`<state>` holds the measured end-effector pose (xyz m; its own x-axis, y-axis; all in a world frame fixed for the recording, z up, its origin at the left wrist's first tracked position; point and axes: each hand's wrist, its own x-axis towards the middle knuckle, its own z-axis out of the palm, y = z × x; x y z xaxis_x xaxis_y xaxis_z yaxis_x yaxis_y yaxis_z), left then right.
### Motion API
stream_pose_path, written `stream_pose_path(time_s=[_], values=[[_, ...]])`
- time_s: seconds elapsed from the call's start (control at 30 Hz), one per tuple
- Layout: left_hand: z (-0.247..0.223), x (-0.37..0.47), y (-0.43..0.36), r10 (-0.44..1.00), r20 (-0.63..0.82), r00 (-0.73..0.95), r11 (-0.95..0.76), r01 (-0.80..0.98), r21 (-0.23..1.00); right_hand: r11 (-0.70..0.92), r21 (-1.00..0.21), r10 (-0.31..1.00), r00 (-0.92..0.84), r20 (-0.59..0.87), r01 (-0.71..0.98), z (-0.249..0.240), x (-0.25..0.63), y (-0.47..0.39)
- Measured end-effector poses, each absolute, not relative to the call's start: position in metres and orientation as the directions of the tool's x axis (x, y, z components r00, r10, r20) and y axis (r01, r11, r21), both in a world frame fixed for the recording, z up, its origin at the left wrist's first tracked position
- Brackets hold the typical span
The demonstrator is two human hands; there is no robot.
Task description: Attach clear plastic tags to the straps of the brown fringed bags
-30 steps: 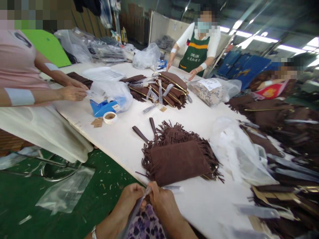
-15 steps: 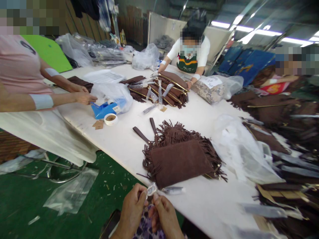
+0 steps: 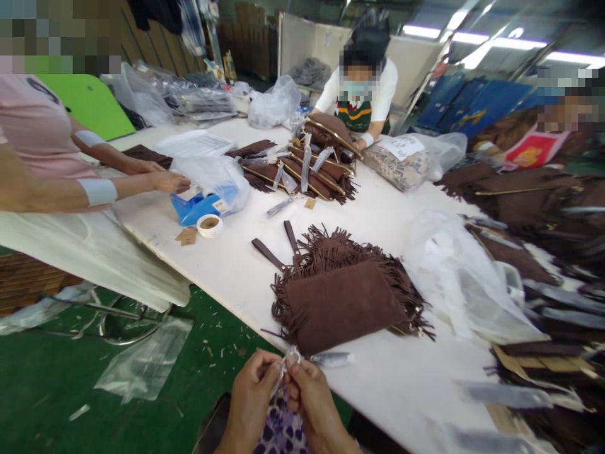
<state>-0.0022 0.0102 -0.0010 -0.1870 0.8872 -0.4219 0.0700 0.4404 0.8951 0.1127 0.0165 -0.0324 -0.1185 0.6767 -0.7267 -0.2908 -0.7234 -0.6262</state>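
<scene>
White table (image 3: 227,265); both hands (image 3: 250,400) pinch upright clear strip (image 3: 285,369).

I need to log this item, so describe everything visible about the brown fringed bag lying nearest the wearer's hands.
The brown fringed bag lies flat on the white table, near its front edge. It looks like soft suede, a dark brown rectangular panel with long fringe along its left, far and right edges. More fringed brown pieces seem stacked under and behind it. Two dark straps reach out toward the far left. Gold-coloured hardware shows at its right corner. Crumpled clear plastic lies at its right. Neither hand touches it.
</scene>
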Motion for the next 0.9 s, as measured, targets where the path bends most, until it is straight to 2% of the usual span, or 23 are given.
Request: stream_pose_path(time_s=[0.13, 0.23, 0.67, 0.73, 0.9], values=[[-0.006, -0.002, 0.01, 0.775, -0.611, -0.164, 0.572, -0.23, 0.787, -0.678, -0.676, 0.727, -0.129, -0.674, -0.288, -0.042, 0.112, 0.015], [-0.011, -0.003, 0.01, 0.723, -0.68, -0.122, 0.613, -0.339, 0.714, -0.658, -0.686, 0.743, -0.121, -0.658, -0.311, -0.041, 0.111, 0.013], [-0.017, -0.003, 0.017, 0.639, -0.765, -0.073, 0.637, -0.508, 0.58, -0.643, -0.661, 0.751, -0.15, -0.643, -0.387, -0.039, 0.11, 0.011], [-0.018, -0.002, 0.018, 0.65, -0.756, -0.075, 0.632, -0.499, 0.593, -0.638, -0.663, 0.755, -0.15, -0.638, -0.392, -0.041, 0.11, 0.01], [-0.024, 0.002, 0.015, 0.679, -0.698, -0.226, 0.603, -0.371, 0.706, -0.598, -0.723, 0.792, -0.118, -0.599, -0.347, -0.046, 0.107, 0.008]])
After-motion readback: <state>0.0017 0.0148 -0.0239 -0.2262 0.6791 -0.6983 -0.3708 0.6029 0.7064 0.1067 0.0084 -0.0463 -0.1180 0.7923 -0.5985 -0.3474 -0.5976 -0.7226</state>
